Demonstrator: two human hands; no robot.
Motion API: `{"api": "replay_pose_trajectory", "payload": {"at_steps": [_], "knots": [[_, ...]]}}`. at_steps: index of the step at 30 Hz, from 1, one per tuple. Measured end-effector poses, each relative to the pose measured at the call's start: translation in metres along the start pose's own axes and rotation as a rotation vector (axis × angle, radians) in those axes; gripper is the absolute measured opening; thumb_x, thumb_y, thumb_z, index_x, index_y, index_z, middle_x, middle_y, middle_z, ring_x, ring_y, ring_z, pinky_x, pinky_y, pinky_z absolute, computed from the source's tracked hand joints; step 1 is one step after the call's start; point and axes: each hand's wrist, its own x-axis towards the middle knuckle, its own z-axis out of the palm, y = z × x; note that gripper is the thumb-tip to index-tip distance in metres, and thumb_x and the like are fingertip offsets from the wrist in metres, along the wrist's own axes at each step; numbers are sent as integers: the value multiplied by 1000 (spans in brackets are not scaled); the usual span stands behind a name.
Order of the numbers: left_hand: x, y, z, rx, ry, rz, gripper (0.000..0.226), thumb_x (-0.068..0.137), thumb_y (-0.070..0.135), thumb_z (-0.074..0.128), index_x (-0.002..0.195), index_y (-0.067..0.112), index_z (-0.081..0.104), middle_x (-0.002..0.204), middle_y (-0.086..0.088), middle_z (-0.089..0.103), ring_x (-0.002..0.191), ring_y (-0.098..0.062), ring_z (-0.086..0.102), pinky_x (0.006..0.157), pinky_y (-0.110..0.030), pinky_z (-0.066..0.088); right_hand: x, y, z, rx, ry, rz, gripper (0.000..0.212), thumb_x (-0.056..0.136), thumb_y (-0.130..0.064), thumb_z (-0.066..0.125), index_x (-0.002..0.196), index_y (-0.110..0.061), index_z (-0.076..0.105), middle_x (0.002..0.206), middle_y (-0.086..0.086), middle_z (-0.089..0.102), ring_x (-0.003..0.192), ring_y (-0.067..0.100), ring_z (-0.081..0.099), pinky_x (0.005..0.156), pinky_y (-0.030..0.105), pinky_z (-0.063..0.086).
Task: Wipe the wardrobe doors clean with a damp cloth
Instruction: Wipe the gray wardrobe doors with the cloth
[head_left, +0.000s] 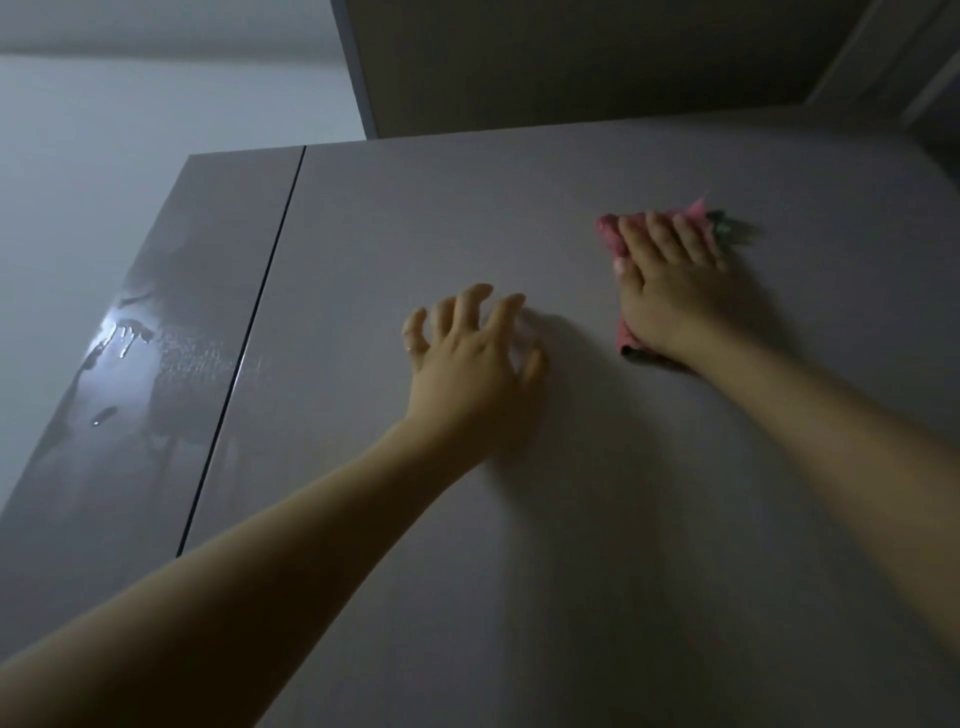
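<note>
Pressing against the wide door, a pink cloth sits under the right hand, high on the panel toward its right side. We note the cloth folded or bunched; pink shows past the fingertips at the top, beside the thumb on the left, and again below the heel of the hand. A dark green patch shows at the cloth's upper right edge, blurred, so we cannot tell what it is. The right-hand fingers lie nearly straight and close together, flat on the cloth, the palm bearing down on it.

We record the left hand to the left of and lower than the cloth, apart from it. Its fingers are spread wide and bent like a claw, tips touching the door; it holds nothing. A ring sits on the outermost finger.

A dark vertical seam parts this door from the narrower left door. That left door shows wet streaks and drips catching light. Light is dim overall. Beyond the doors we see a pale wall at left and a darker panel above.
</note>
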Motion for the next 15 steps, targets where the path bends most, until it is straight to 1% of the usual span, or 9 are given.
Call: {"api": "replay_pose_trajectory", "payload": {"at_steps": [2, 3, 5, 7, 9, 11, 12, 14, 15], "knots": [[1, 12, 3, 3, -17, 37, 51, 96, 44, 36, 145, 31, 29, 152, 2, 24, 141, -18, 15, 117, -44, -2, -34, -6, -2, 39, 8, -167, 71, 87, -50, 2, 151, -24, 20, 158, 0, 17, 146, 23, 11, 119, 36, -1], [2, 16, 4, 13, -21, 59, 50, 97, 43, 35, 145, 30, 29, 151, 2, 28, 140, -18, 17, 117, -44, -3, -51, -4, -5, 49, -29, -251, 73, 85, -51, -2, 151, -26, 17, 158, -3, 14, 147, 20, 9, 118, 35, -3], [3, 16, 5, 25, -16, 80, 47, 98, 41, 33, 144, 29, 32, 146, 2, 37, 138, -17, 25, 116, -44, -4, -56, 15, -10, 24, -84, -330, 76, 82, -52, -6, 151, -27, 14, 158, -5, 11, 147, 16, 6, 118, 33, -2], [5, 15, 6, 18, 2, 76, 45, 99, 41, 31, 142, 29, 35, 141, 3, 43, 135, -17, 30, 115, -44, -3, -29, 41, -10, -11, -42, -241, 78, 81, -52, -2, 151, -23, 18, 158, 0, 16, 147, 21, 10, 118, 35, 2], [4, 17, 8, -5, 30, 59, 45, 99, 43, 29, 140, 29, 39, 138, 3, 46, 133, -18, 32, 115, -44, 0, -3, 59, -8, -37, -36, -18, 67, 90, -48, 7, 151, -23, 18, 159, 2, 16, 146, 24, 12, 119, 37, 3], [3, 22, 11, 0, 48, 53, 53, 93, 48, 24, 139, 30, 42, 135, 2, 48, 131, -20, 33, 115, -44, 2, -2, 53, -6, -37, -25, 98, 59, 96, -43, 11, 151, -24, 17, 159, 2, 14, 146, 24, 11, 119, 37, 1], [2, 25, 12, 12, 47, 43, 58, 89, 51, 21, 140, 30, 41, 134, 2, 49, 131, -21, 33, 115, -44, 3, -12, 43, -5, -29, 0, 79, 62, 93, -44, 9, 151, -23, 18, 159, 3, 16, 146, 25, 12, 119, 37, 1], [5, 29, 11, 30, 48, 3, 58, 91, 57, 22, 140, 31, 39, 134, 1, 49, 131, -22, 34, 116, -44, 4, -46, 22, -5, 15, 26, -120, 69, 88, -47, 2, 151, -23, 19, 158, 1, 17, 146, 23, 12, 119, 35, -1], [7, 31, 10, 38, 46, -16, 55, 94, 58, 24, 140, 32, 39, 134, 0, 48, 131, -23, 34, 116, -45, 5, -61, 19, -8, 37, -8, -224, 71, 87, -48, -1, 151, -25, 17, 158, -1, 15, 147, 21, 9, 119, 35, -2]]}}
